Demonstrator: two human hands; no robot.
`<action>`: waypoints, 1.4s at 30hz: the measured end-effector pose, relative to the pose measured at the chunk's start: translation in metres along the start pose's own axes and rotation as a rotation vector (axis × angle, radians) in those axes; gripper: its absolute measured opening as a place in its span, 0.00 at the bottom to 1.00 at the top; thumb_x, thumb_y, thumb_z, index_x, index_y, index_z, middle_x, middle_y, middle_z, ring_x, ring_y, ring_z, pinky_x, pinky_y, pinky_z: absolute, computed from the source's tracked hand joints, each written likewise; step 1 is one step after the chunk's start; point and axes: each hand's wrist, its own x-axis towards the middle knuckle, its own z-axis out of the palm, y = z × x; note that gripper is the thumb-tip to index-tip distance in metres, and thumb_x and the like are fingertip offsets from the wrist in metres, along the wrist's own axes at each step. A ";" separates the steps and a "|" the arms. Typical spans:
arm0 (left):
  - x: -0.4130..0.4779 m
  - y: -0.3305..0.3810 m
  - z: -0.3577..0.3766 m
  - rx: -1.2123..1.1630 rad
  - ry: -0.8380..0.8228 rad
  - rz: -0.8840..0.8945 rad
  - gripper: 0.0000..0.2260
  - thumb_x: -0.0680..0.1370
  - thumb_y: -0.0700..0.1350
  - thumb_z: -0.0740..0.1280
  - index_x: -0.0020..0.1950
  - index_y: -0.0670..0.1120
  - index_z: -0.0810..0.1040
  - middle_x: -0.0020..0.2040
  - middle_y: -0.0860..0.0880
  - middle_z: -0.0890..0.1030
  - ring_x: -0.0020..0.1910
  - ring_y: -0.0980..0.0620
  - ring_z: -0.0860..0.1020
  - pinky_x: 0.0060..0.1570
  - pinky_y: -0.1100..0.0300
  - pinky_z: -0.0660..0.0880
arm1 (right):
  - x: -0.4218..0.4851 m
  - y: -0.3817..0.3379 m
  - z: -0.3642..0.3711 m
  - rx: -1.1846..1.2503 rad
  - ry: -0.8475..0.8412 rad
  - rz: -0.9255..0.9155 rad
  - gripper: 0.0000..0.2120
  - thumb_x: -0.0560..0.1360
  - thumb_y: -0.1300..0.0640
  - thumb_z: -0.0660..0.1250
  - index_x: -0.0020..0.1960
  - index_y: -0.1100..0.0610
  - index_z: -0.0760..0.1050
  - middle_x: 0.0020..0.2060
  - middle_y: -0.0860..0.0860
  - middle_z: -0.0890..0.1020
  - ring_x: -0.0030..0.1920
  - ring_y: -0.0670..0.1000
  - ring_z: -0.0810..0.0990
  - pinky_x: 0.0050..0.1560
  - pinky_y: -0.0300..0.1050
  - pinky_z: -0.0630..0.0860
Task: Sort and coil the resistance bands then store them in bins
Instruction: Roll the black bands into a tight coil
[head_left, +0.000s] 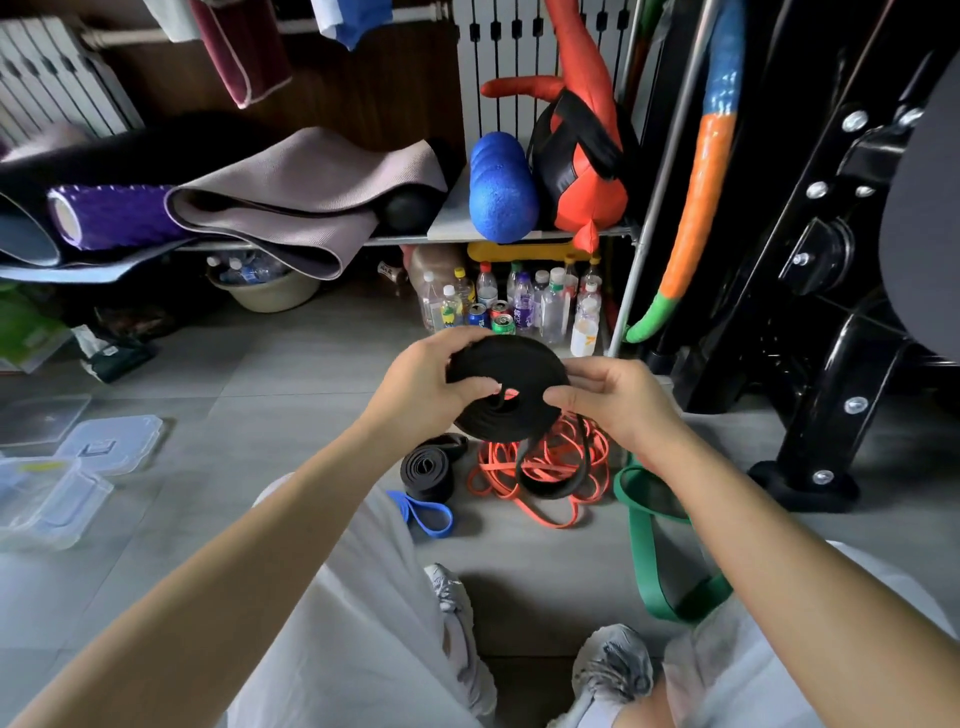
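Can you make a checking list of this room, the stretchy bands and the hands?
Surface: grey tiled floor.
Job's things: black band coil held up, tail hanging; small black coiled band, blue band loop, tangled orange bands, wide green band on floor; clear plastic bins at left.
Clutter: bottles and cans under metal shelf.
Grippers: left hand and right hand both grip the coil.
Cables: nothing seen.
Surroundings: rolled mats, blue foam roller on shelf; black gym frame.

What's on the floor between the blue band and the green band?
A tangled orange band, with the held black band's tail hanging over it; head view.
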 end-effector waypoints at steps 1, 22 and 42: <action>-0.002 -0.001 0.000 -0.071 0.043 -0.017 0.18 0.66 0.46 0.71 0.55 0.57 0.77 0.50 0.53 0.81 0.52 0.49 0.79 0.56 0.49 0.76 | 0.000 0.002 0.002 0.030 0.006 0.003 0.15 0.67 0.63 0.74 0.46 0.45 0.81 0.42 0.42 0.85 0.48 0.43 0.83 0.50 0.35 0.78; 0.079 -0.082 -0.023 -0.801 0.378 -0.348 0.14 0.76 0.36 0.67 0.58 0.50 0.75 0.48 0.50 0.82 0.44 0.54 0.81 0.41 0.51 0.81 | 0.159 0.019 0.050 0.406 0.003 0.227 0.14 0.61 0.59 0.72 0.47 0.53 0.78 0.39 0.49 0.85 0.38 0.48 0.84 0.39 0.45 0.80; 0.078 -0.338 0.112 -1.037 0.585 -1.142 0.06 0.79 0.43 0.64 0.56 0.47 0.75 0.50 0.46 0.80 0.47 0.50 0.80 0.36 0.52 0.80 | 0.215 0.320 0.148 0.137 0.137 0.772 0.07 0.78 0.60 0.64 0.55 0.53 0.76 0.53 0.55 0.82 0.52 0.55 0.79 0.55 0.56 0.76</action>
